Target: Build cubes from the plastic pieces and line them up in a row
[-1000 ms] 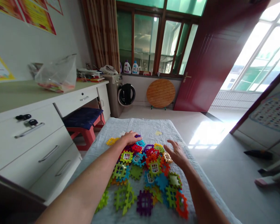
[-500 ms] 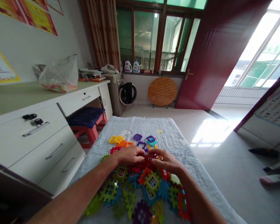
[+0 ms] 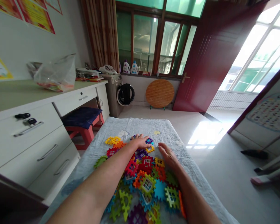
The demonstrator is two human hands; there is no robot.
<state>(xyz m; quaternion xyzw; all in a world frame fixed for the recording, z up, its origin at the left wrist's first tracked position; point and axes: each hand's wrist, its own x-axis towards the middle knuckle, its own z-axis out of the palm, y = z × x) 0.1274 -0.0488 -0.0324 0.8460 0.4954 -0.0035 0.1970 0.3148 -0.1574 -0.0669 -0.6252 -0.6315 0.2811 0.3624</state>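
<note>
Colourful interlocking plastic building pieces with toothed edges lie heaped on a cloth-covered table (image 3: 121,124). My left hand (image 3: 140,142) reaches across the heap, palm down with fingers spread, over purple pieces near its far end. Just beside its fingers are a small blue-and-purple piece (image 3: 149,141) and a yellow piece (image 3: 150,149). My right hand (image 3: 169,156) rests along the heap's right side, fingers stretched out and holding nothing. Between my forearms lie a dark red piece with a white window (image 3: 147,161) and a green piece with a white window (image 3: 147,184). My left forearm hides part of the heap.
On the left stands a white desk (image 3: 44,130) with drawers, and a red stool (image 3: 85,132) with a dark cushion. Beyond the table are a washing machine (image 3: 114,93) with its door open and a round wooden tabletop (image 3: 160,93). A dark red door (image 3: 205,62) stands at right.
My hands have parted from the red piece in the middle. The left moved forward to the far pieces and spread its fingers; the right shifted outward and straightened its fingers.
</note>
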